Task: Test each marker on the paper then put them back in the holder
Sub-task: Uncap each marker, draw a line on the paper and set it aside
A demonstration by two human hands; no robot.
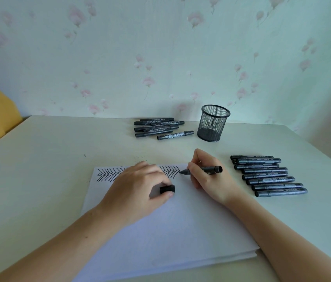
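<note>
From the head view, an uncapped marker (205, 169) is grasped in the right hand (207, 176), its tip on the paper (160, 226) beside the zigzag marks (107, 175). The cap (167, 189) is pinched in the left hand (134, 190), which steadies the sheet. Light strokes are advised. The holder (213, 123) stands empty beyond.

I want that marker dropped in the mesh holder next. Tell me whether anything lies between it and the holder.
Nothing visible blocks it. The marker in the right hand has bare table between it and the holder; both marker piles lie off to the sides. Its cap is off, though, pinched in the left hand.
</note>
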